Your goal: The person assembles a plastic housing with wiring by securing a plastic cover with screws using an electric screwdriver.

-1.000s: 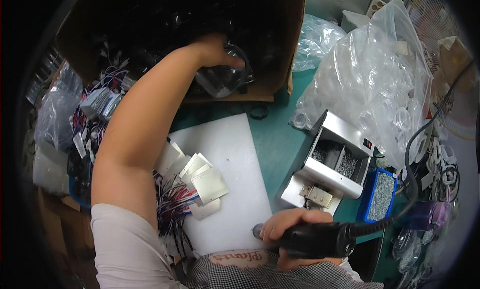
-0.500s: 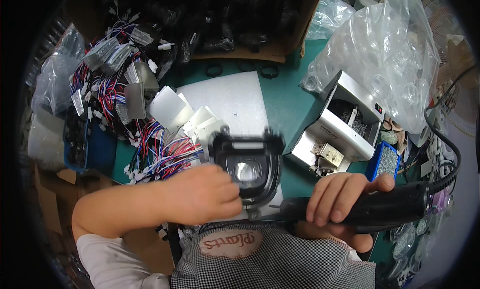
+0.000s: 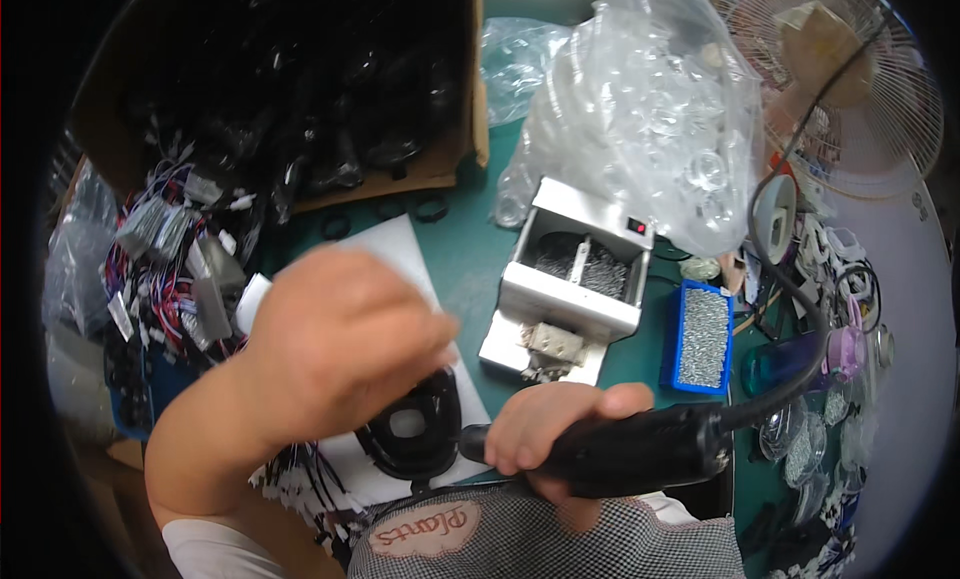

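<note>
A black plastic housing with a pale opening in its middle lies on the white foam sheet, close to my apron. My left hand is lifted over the housing and hides its far left part. Its fingers are curled together and somewhat blurred; whatever they pinch, if anything, is out of sight. In my right hand is a black corded electric screwdriver, held nearly level. The tool's front end points left, beside the housing's right edge.
Beyond my right hand stands a metal screw feeder, with a blue tray of screws to its right. A clear bag of parts, a cardboard box and a fan stand behind. Wire harnesses pile up at left.
The view has swung to the right. My left hand has risen away from the housing, which is now lower, on the foam sheet. The screwdriver stays in my right hand, near the housing.
</note>
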`<state>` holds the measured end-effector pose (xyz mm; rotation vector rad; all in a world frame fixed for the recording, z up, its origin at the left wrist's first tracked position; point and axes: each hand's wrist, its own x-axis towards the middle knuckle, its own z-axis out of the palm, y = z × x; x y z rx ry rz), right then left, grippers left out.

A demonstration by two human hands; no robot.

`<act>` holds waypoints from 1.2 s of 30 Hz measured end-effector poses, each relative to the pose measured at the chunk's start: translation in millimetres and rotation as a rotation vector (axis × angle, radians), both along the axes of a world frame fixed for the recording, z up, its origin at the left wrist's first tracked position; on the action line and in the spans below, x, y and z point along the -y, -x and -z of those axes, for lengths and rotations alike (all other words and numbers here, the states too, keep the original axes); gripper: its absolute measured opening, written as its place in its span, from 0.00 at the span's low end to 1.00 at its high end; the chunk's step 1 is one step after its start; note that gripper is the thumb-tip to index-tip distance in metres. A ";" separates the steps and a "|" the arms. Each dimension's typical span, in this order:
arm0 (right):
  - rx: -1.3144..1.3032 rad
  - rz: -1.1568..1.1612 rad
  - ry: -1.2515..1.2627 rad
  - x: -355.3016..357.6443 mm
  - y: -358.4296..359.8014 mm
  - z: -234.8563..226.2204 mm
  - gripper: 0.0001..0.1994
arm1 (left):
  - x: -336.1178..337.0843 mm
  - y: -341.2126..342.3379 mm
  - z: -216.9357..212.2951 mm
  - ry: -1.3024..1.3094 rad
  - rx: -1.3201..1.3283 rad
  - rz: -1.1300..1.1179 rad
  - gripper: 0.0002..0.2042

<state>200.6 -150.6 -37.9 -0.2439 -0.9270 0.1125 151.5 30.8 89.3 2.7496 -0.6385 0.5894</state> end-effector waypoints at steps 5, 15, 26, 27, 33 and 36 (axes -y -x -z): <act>0.069 0.055 0.083 6.8 -6.1 4.2 0.39 | 43.6 -118.6 -22.7 -0.006 0.308 0.059 0.08; 0.102 -0.148 0.176 21.2 -20.0 -1.0 0.43 | 94.7 -246.6 0.4 -0.496 -0.026 -0.081 0.09; 0.015 -0.255 0.202 29.4 -14.3 -9.5 0.42 | 58.8 -168.8 -23.8 0.483 -0.050 -0.099 0.13; 0.014 -0.242 0.218 31.3 -13.3 -10.4 0.42 | 53.9 -151.8 -27.8 0.692 -0.208 -0.058 0.15; -0.079 0.077 0.236 14.9 2.7 -3.0 0.43 | 17.6 -50.3 -0.9 0.962 -0.626 -0.328 0.11; -0.142 0.201 0.251 6.9 8.3 -5.7 0.44 | 1.3 -7.7 29.5 1.098 -0.730 -0.495 0.10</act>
